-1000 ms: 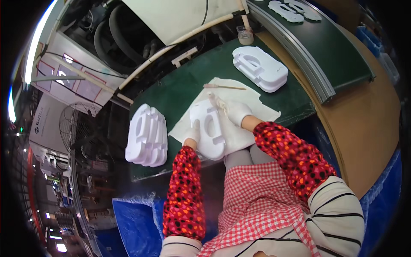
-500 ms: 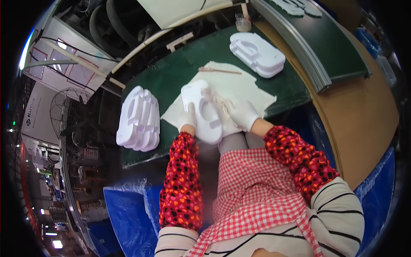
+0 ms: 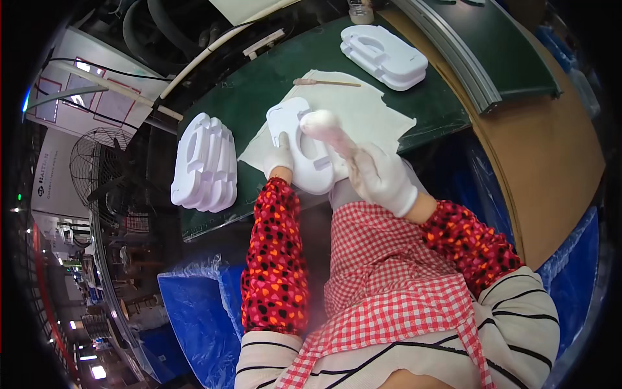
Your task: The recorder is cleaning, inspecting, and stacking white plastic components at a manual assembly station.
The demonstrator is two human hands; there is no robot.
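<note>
My gloved left hand grips the left edge of a white plastic part, its thumb on the top face. This part is long, with rounded ends and an oval recess, and lies tilted over a pale cloth. In my gloved right hand is a bunched cloth wad with a rounded whitish end and a pinkish, twisted neck. It is raised over the part's right side; whether it touches cannot be told. A thin stick with a thicker pinkish end lies on the pale cloth.
Several similar white parts stand stacked on edge on the green table at left. More white parts lie at the far right, near a small jar. A metal-edged rail and brown cardboard border the right side.
My right hand has lifted from beside the part toward me, bringing up the cloth wad, whose rounded end now shows. My left hand stays on the part. The whole view has shifted slightly.
</note>
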